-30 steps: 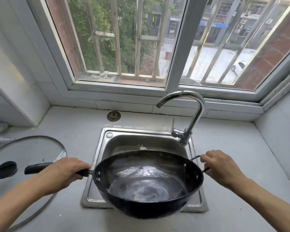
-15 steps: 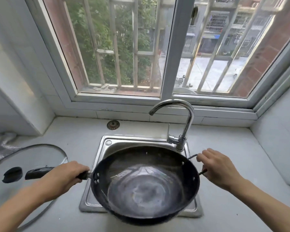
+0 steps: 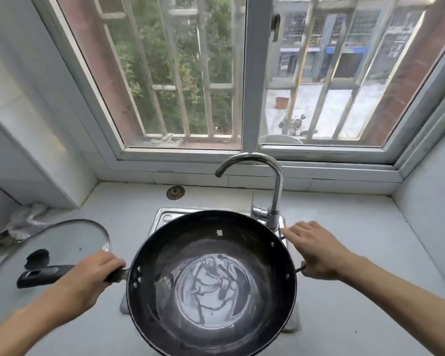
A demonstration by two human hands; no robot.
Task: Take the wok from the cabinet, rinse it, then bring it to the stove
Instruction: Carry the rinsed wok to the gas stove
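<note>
A person's left hand [image 3: 88, 276] wraps its fingers around the long handle of a black wok [image 3: 211, 281] held over the sink [image 3: 162, 219]. The right hand [image 3: 316, 250] has its fingers extended toward the faucet [image 3: 272, 191], thumb hooked at the wok's small side handle.

A pale counter [image 3: 344, 227] carries a glass lid [image 3: 62, 242], a sunken steel sink [image 3: 165, 217], a round strainer [image 3: 175, 192].
</note>
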